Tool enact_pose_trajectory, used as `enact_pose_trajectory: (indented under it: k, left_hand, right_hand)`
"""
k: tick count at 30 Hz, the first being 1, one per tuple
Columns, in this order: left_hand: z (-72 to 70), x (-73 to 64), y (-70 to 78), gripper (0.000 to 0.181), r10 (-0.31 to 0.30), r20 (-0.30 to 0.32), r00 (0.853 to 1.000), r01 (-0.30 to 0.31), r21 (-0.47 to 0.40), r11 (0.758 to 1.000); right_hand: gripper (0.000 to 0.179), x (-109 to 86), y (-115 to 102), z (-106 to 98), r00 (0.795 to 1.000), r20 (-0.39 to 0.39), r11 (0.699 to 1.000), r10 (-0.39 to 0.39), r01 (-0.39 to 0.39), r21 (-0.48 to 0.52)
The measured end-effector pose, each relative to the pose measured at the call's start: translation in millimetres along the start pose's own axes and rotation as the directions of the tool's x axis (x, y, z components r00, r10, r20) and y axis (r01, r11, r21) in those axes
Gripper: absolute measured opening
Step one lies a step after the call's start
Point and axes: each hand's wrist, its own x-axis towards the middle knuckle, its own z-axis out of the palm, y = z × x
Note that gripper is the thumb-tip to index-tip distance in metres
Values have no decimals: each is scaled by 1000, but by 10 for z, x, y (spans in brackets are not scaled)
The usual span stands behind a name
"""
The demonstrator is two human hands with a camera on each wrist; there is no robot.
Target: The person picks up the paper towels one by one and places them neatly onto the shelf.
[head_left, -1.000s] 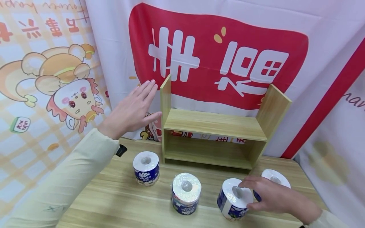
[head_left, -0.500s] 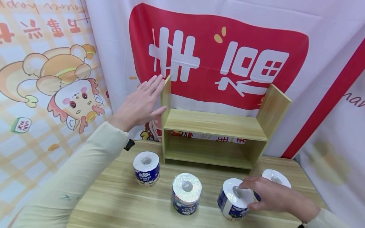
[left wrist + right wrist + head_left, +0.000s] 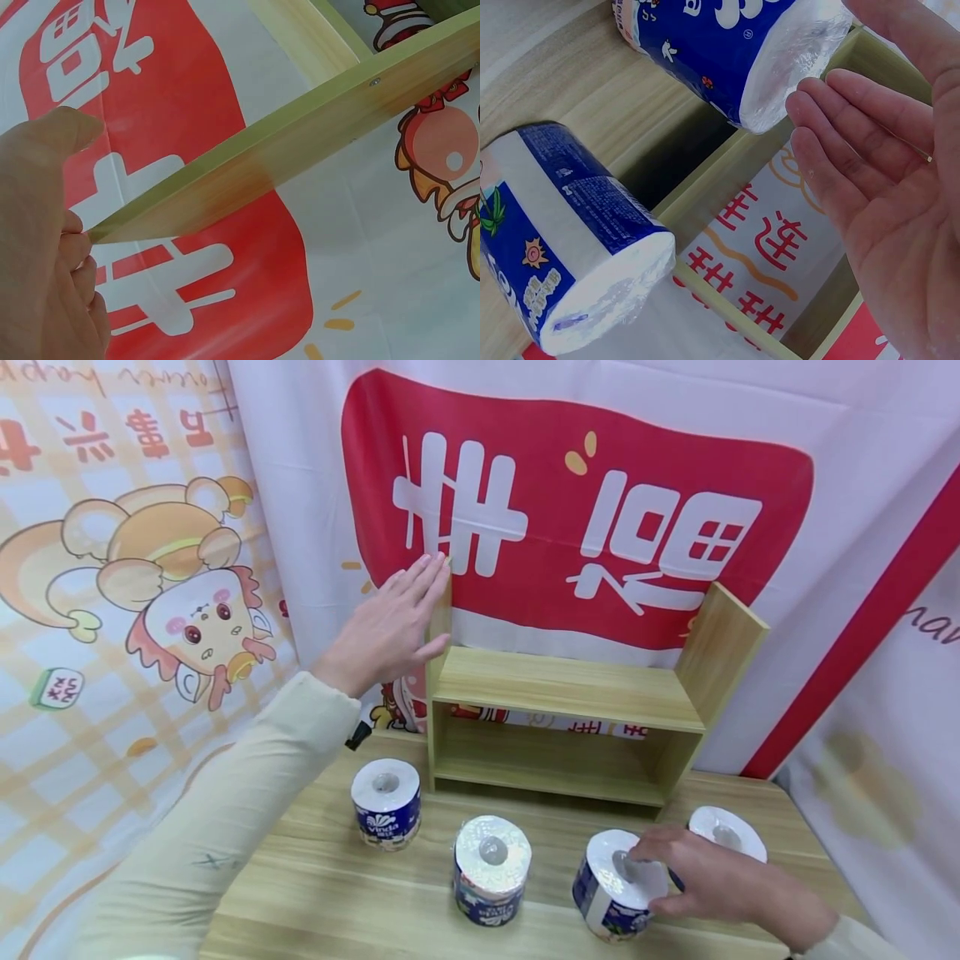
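Observation:
My left hand [image 3: 392,631], fingers straight, reaches up beside the left upright panel of a small wooden shelf [image 3: 570,681]. In the left wrist view the fingertips are right at the corner of that panel [image 3: 225,187]. My right hand [image 3: 712,877] is over the right side of a blue-and-white toilet paper roll [image 3: 611,902]; its fingers are extended and the thumb is apart. The right wrist view shows the fingertips close to the wrapped white end of a toilet roll [image 3: 727,52]. Behind this hand stands another roll [image 3: 723,827], partly hidden.
Two more toilet rolls stand upright on the wooden table [image 3: 322,877]: one at the left [image 3: 385,802] near the shelf's foot, one in the middle [image 3: 491,872]. Printed cloth [image 3: 300,460] hangs behind the shelf and along both sides.
My left hand has moved right, from beside the shelf's left panel to overlapping its top corner. The right hand and the rolls have stayed almost still.

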Motion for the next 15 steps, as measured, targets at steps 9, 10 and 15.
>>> enact_pose_trajectory:
  k: [9,10,15]
  left_hand:
    - [55,50,38,97,4,18,1000,-4,30,1000]
    - [59,53,38,97,4,18,1000,-4,31,1000]
    - [65,70,33,96,1,17,1000,-1,33,999]
  right_hand:
    - [43,15,30,61,995,-64,997,-76,76,-2]
    - [43,18,38,71,993,-73,996,-88,89,-1]
    - [43,42,59,110,988,-81,991,-134,136,13]
